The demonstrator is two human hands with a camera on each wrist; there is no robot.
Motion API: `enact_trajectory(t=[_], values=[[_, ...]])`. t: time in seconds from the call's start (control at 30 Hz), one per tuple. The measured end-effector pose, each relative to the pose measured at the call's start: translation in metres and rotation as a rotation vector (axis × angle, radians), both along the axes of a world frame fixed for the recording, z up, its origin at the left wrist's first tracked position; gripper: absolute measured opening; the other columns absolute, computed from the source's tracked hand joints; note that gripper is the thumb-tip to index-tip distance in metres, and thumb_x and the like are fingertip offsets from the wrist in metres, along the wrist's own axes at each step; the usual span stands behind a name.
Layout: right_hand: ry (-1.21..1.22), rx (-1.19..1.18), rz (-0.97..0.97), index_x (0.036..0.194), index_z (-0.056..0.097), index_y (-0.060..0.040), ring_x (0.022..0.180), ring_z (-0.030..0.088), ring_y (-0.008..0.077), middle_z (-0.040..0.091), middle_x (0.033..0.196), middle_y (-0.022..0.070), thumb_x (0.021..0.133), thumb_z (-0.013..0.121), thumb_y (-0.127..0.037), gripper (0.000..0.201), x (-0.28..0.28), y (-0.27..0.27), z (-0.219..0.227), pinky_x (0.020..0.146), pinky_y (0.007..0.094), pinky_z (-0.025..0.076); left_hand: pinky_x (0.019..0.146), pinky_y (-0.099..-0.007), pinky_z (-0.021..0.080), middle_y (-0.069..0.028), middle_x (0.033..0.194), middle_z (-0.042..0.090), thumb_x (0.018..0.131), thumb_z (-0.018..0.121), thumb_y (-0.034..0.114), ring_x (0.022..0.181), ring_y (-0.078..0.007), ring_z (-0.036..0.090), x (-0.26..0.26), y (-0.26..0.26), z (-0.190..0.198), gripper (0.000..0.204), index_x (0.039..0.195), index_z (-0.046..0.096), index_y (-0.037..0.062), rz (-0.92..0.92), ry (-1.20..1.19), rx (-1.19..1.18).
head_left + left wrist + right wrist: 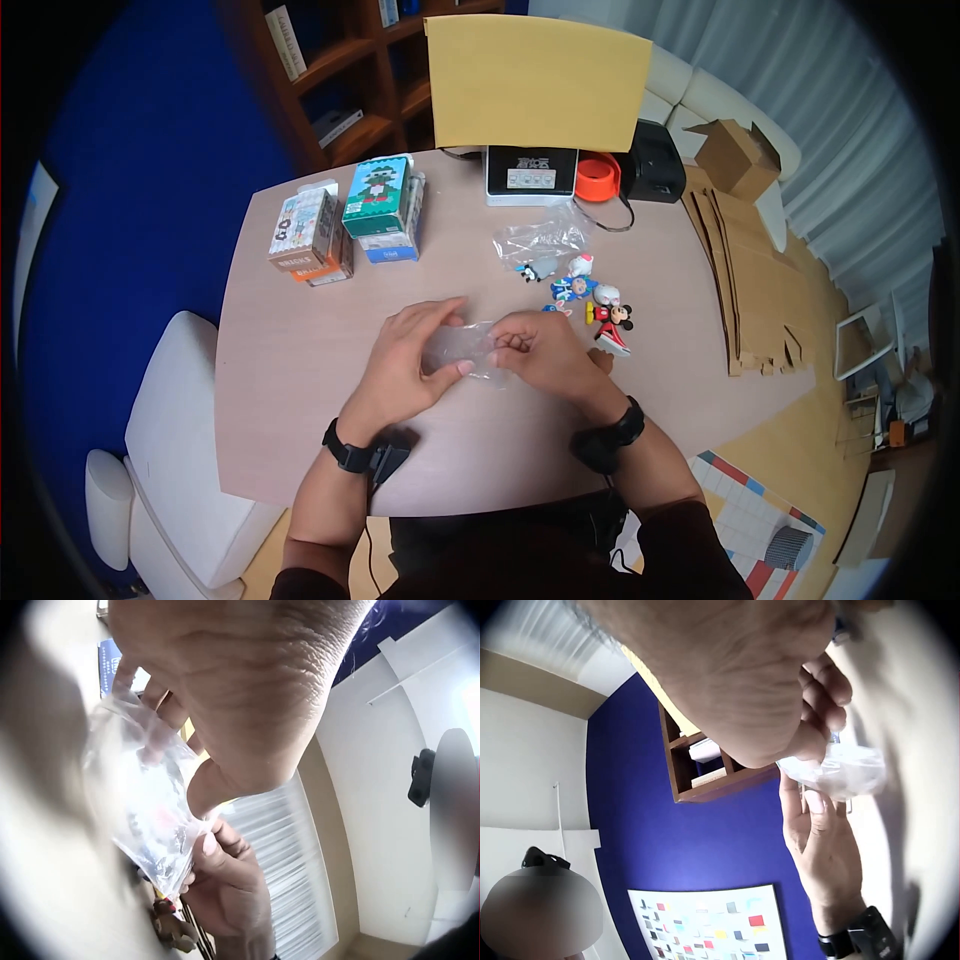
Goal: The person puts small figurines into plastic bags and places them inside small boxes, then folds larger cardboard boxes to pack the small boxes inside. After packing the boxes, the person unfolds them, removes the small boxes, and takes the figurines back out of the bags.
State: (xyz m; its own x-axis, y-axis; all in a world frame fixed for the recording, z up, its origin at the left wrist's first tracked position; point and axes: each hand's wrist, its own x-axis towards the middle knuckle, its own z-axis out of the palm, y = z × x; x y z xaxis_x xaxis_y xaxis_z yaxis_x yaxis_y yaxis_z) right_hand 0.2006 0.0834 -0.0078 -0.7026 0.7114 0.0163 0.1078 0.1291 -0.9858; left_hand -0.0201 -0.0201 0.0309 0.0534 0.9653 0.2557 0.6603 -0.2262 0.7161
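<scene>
Between both hands, over the near middle of the table, is a clear plastic bag [458,348]. My left hand [395,365] holds the bag's left side between thumb and fingers. The right hand [548,352] pinches its right edge with thumb and curled fingertips. In the left wrist view the bag [146,799] looks crumpled and see-through, stretched from one hand to the other. Close beyond the right hand stands a group of small toy figures, among them a Mickey Mouse figure [610,317] and a blue figure [572,288].
Another clear plastic wrapper [540,238] lies behind the figures. Stacked toy boxes, one green [378,198] and one white and orange [305,230], stand at the back left. A black-and-white box [530,178] and a red-orange ring [598,178] sit at the back, flattened cardboard [745,280] at the right.
</scene>
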Motion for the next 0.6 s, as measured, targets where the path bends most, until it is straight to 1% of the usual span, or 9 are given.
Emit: enact_trajectory(t=[0.07,0.13,0.17,0.23,0.3,0.33,0.37,0.43,0.6], values=[[-0.045,0.045,0.037,0.103,0.074,0.0043,0.075,0.060,0.0040,0.069,0.085,-0.0005,0.090,0.078,0.007,0.014,-0.001,-0.003,0.007,0.066,0.0218,0.050,0.118,-0.0467,0.039,-0.0138,0.132,0.069,0.078,0.086,0.016,0.136,-0.0348,0.054,0.003,-0.003,0.010,0.069,0.143,0.063,0.0087,-0.007,0.043,-0.001],[-0.091,0.088,0.073,0.101,0.074,0.0040,0.075,0.060,0.0043,0.068,0.083,-0.0002,0.089,0.078,0.006,0.013,-0.002,-0.006,0.012,0.065,0.0227,0.049,0.108,-0.0442,0.046,-0.0130,0.118,0.075,0.082,0.086,0.022,0.122,-0.0341,0.064,0.001,-0.005,0.011,0.050,0.128,0.072,0.0069,0.004,0.266,0.180],[-0.081,0.104,0.072,0.101,0.074,0.0038,0.075,0.060,0.0044,0.068,0.082,0.0001,0.089,0.078,0.005,0.012,-0.003,-0.008,0.014,0.065,0.0233,0.050,0.108,-0.0442,0.046,-0.0130,0.118,0.075,0.082,0.086,0.022,0.122,-0.0341,0.064,0.002,-0.006,0.012,0.050,0.128,0.072,0.0069,0.000,0.265,0.180],[-0.075,0.120,0.075,0.100,0.075,0.0036,0.075,0.061,0.0045,0.068,0.082,0.0005,0.089,0.078,0.004,0.011,-0.002,-0.007,0.015,0.066,0.0239,0.050,0.092,-0.0404,0.054,-0.0145,0.103,0.077,0.087,0.084,0.019,0.099,-0.0360,0.071,0.004,-0.008,0.012,0.032,0.114,0.076,0.0036,-0.010,0.015,-0.336],[-0.012,0.103,-0.005,0.102,0.076,0.0025,0.074,0.062,0.0054,0.070,0.082,0.0023,0.093,0.074,0.002,0.009,0.003,-0.001,0.016,0.066,0.0246,0.051,0.086,-0.0379,0.054,-0.0130,0.095,0.076,0.089,0.083,0.016,0.090,-0.0316,0.071,0.002,-0.005,-0.010,0.027,0.112,0.076,0.0026,0.007,-0.118,-0.329],[-0.101,0.255,-0.130,0.103,0.076,0.0019,0.074,0.065,0.0092,0.072,0.083,0.0055,0.093,0.073,0.002,0.011,0.007,0.004,0.023,0.068,0.0269,0.053,0.079,-0.0353,0.055,-0.0114,0.088,0.075,0.092,0.082,0.013,0.081,-0.0272,0.071,0.001,-0.005,-0.018,0.022,0.109,0.076,0.0016,0.022,-0.247,-0.320],[-0.190,0.408,-0.256,0.104,0.077,0.0014,0.074,0.069,0.0131,0.074,0.084,0.0086,0.093,0.071,0.002,0.012,0.014,0.012,0.031,0.069,0.0293,0.055,0.079,-0.0353,0.055,-0.0114,0.088,0.075,0.092,0.082,0.013,0.081,-0.0272,0.071,0.000,-0.005,-0.018,0.022,0.109,0.076,0.0016,0.022,-0.250,-0.320],[-0.261,0.787,-0.520,0.099,0.078,-0.0037,0.082,0.073,0.0368,0.075,0.091,0.0168,0.089,0.070,-0.002,0.013,0.029,0.031,0.031,0.075,0.0436,0.058,0.080,-0.0299,0.053,-0.0043,0.091,0.074,0.092,0.081,0.006,0.085,-0.0140,0.067,-0.001,-0.002,-0.015,0.022,0.113,0.075,0.0015,0.013,-0.399,-0.374],[-0.437,0.688,-0.459,0.103,0.079,-0.0049,0.088,0.072,0.0365,0.075,0.095,0.0162,0.087,0.071,-0.001,0.018,0.043,0.044,0.034,0.080,0.0434,0.058,0.083,-0.0253,0.054,0.0002,0.098,0.074,0.087,0.084,-0.002,0.092,-0.0074,0.066,0.001,0.000,-0.010,0.032,0.118,0.074,0.0021,-0.026,-0.649,-0.420]])
